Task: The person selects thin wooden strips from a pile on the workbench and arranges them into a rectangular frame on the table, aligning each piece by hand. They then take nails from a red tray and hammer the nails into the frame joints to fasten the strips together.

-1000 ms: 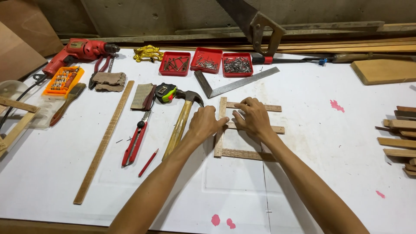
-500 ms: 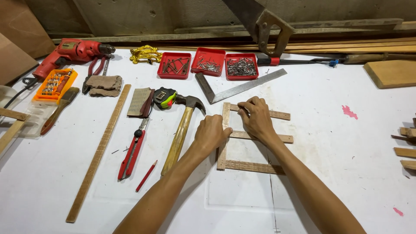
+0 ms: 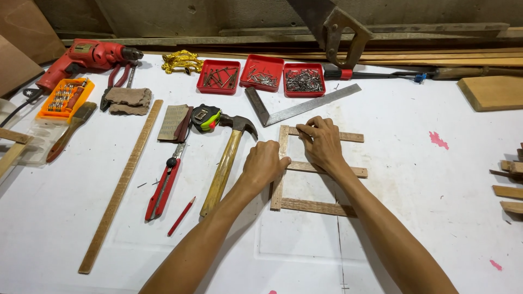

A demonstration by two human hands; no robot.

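Hands hold thin wood strips in a little frame shape, in the middle of the white surface [image 3: 414,163].
The left hand [image 3: 265,165] rests curled on the upright strip [image 3: 279,169]; its grip holds nothing. The right hand [image 3: 322,142] pinches something tiny at the top strip [image 3: 348,136]; I cannot tell what. My guess: the strips are being lined up for joining, so they must stay square and not slip. A hammer [image 3: 226,160] lies just left, red nail trays [image 3: 261,72] sit above, and a metal square [image 3: 302,106] lies close to the frame top.
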